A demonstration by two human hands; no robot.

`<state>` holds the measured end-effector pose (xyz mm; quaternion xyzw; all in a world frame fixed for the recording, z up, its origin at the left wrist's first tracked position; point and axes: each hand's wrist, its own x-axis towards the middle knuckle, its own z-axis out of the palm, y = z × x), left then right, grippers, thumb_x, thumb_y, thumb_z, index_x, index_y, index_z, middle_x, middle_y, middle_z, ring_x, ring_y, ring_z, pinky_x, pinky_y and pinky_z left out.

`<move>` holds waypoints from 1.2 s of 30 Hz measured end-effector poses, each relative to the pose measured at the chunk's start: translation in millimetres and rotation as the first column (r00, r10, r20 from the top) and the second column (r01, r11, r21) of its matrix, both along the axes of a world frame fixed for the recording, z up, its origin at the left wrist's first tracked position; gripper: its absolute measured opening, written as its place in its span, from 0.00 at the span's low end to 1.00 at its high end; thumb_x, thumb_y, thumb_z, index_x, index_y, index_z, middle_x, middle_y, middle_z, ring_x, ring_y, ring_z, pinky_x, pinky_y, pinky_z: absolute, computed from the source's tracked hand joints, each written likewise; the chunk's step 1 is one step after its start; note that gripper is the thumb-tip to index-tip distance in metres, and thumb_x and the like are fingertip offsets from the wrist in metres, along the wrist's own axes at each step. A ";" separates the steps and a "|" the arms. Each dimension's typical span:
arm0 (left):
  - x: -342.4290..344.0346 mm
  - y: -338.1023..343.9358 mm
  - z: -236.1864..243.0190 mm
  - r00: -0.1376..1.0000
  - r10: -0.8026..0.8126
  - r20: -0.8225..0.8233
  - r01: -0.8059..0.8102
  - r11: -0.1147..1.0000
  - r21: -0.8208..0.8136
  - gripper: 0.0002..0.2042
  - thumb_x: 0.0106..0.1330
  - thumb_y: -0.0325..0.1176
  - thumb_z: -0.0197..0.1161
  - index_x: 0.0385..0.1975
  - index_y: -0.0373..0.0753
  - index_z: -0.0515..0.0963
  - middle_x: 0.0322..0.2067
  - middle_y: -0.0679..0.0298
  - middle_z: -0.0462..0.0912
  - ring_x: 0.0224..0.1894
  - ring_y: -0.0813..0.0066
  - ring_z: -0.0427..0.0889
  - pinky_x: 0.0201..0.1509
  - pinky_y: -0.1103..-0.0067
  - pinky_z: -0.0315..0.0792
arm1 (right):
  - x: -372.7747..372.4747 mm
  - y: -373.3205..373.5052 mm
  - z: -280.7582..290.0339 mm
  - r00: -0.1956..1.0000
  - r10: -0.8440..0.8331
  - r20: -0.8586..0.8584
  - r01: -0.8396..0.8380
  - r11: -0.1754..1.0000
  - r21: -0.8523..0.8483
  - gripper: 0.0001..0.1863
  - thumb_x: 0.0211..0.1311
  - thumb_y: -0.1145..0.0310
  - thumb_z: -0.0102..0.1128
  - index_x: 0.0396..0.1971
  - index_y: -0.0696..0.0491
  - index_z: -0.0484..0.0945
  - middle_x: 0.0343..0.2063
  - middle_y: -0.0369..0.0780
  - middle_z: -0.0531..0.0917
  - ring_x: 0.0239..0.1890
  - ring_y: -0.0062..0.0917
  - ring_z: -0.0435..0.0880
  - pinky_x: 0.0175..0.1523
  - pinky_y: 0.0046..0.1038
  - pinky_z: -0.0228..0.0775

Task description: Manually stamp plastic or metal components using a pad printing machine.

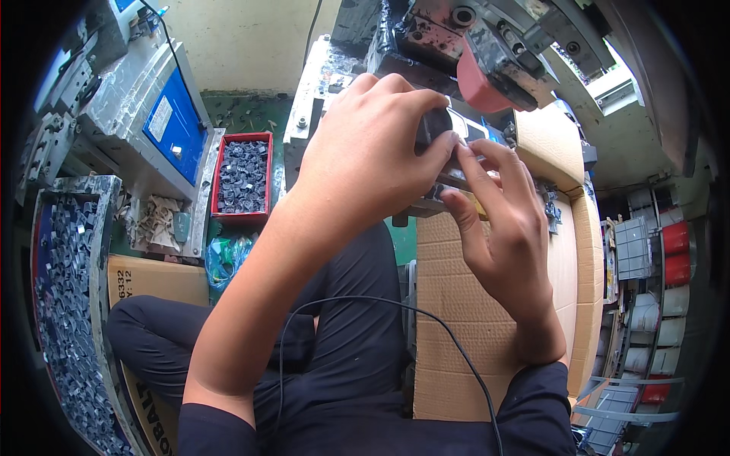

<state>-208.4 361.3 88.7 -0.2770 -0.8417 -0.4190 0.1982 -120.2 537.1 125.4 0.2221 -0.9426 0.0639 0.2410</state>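
My left hand reaches in front of the machine, its thumb and fingers closed round a dark, blocky piece. Most of that piece is hidden by the hand, so its kind cannot be made out. Close beside it is my right hand, with bent fingers spread apart and the index fingertip by my left thumb. The right thumb stands apart, near a dark metal fixture. Above both hands hangs a rounded pink pad on the machine head.
A red tray of small dark grey parts stands at the left; a long tray holds more. An open cardboard box sits under my right arm. A black cable crosses my lap. Shelves with containers line the far right.
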 end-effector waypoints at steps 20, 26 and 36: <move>1.2 2.4 -2.3 0.998 0.050 -0.036 -0.051 0.999 -0.016 0.28 0.68 0.43 0.69 0.65 0.37 0.76 0.52 0.53 0.84 0.59 0.54 0.81 0.67 0.65 0.72 | -0.5 2.8 -1.5 1.000 0.021 -0.016 -0.020 0.999 0.032 0.26 0.64 0.65 0.72 0.57 0.65 0.81 0.52 0.47 0.80 0.49 0.40 0.82 0.50 0.38 0.78; 2.2 2.6 -3.3 0.998 0.051 -0.027 -0.052 0.998 -0.024 0.28 0.68 0.44 0.69 0.65 0.39 0.77 0.53 0.54 0.85 0.59 0.55 0.81 0.67 0.64 0.72 | 1.3 1.7 -1.6 1.000 0.009 -0.008 -0.009 0.999 0.039 0.26 0.63 0.65 0.73 0.56 0.66 0.81 0.52 0.47 0.80 0.48 0.40 0.83 0.50 0.38 0.78; -2.8 -2.8 -2.5 0.996 0.015 -0.087 -0.020 0.998 -0.054 0.22 0.68 0.46 0.70 0.58 0.42 0.83 0.49 0.56 0.85 0.56 0.56 0.81 0.63 0.65 0.73 | -7.6 9.1 -0.1 0.999 0.025 0.039 -0.020 0.991 -0.129 0.23 0.66 0.65 0.72 0.56 0.63 0.83 0.50 0.46 0.82 0.48 0.35 0.83 0.49 0.35 0.79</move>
